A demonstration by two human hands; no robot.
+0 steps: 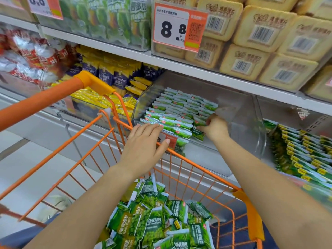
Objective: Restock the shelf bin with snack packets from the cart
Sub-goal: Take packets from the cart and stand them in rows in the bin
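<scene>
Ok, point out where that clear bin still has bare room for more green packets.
The clear bin is bare on its right side, between the green packet rows and its right wall, beyond the right hand. The left side is crowded with rows, under the left hand.

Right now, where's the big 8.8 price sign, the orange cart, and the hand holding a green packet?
price sign (177, 27), head view, its white middle.
orange cart (41, 101), head view, its handle bar.
right hand (214, 127), head view, its back.

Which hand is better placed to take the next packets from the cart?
Probably the left hand: it is open and empty above the cart. The right hand is inside the bin, gripping green packets.
</scene>
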